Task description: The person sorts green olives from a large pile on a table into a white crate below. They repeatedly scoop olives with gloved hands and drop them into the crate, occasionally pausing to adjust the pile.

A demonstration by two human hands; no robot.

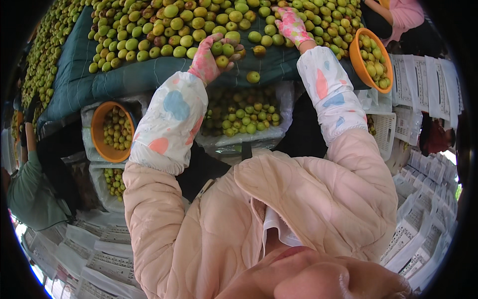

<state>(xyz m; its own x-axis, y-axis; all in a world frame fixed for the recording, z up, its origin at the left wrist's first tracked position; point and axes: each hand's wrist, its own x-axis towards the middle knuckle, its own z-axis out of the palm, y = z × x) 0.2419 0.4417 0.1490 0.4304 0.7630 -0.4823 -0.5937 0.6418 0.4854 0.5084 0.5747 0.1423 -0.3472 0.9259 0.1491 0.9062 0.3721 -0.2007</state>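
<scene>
My left hand (216, 56), in a pink patterned glove, is turned palm up with several green-brown jujubes (222, 61) in its fingers, above the near edge of the padded dark green cloth (149, 73). My right hand (291, 26), in a matching glove, reaches into the heap of jujubes (179, 22); its thumb and a finger lie apart beside some fruit, and whether it grips one cannot be told. A lone jujube (253, 77) lies on the cloth between my hands. Below the edge, a plastic-lined crate (283, 123) holds more jujubes.
An orange basket of jujubes (353, 56) stands at the right edge, another orange basket (98, 136) on a lined crate at left. Below it is a crate of jujubes (99, 183). Co-workers sit at left (33, 194) and upper right (405, 17). White crates (410, 78) stand at right.
</scene>
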